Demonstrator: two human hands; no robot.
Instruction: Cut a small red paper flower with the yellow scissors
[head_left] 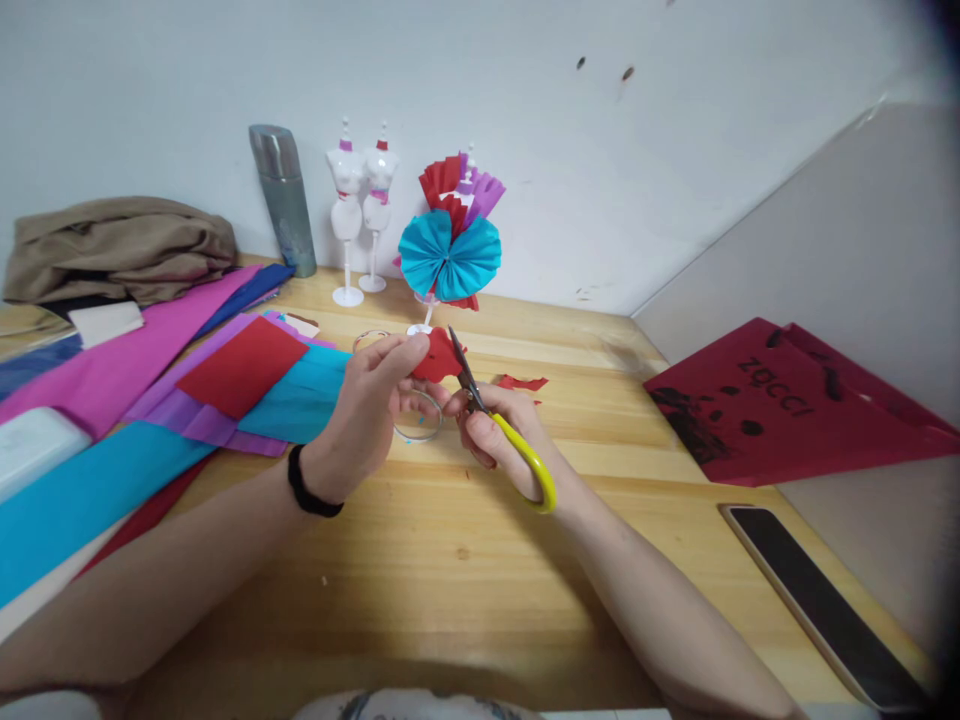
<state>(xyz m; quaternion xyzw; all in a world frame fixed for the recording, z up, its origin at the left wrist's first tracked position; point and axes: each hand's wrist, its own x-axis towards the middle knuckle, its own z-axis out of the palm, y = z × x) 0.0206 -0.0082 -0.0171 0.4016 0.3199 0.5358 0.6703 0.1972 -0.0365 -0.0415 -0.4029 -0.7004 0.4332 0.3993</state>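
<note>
Between its thumb and fingers, my left hand (pixel 382 400) pinches a small piece of red paper (pixel 436 358). My right hand (pixel 506 430) grips scissors (pixel 525 458) with yellow handles, their dark blades pointing up along the right edge of the red piece. Behind the hands stands a white mannequin dressed in red and purple pleats and a blue pleated fan shape (pixel 450 256). Just below the left fingers lies a clear round ring (pixel 418 418). Red scraps (pixel 523 383) rest on the wooden table (pixel 450 580) right of the blades.
Blue, pink, purple and red sheets (pixel 244 367) spread across the left side. Two white mannequins (pixel 346 215) and a grey-green flask (pixel 285 200) stand by the wall, beside brown cloth (pixel 124 248). At right are a red bag (pixel 795 400) and a phone (pixel 825 600).
</note>
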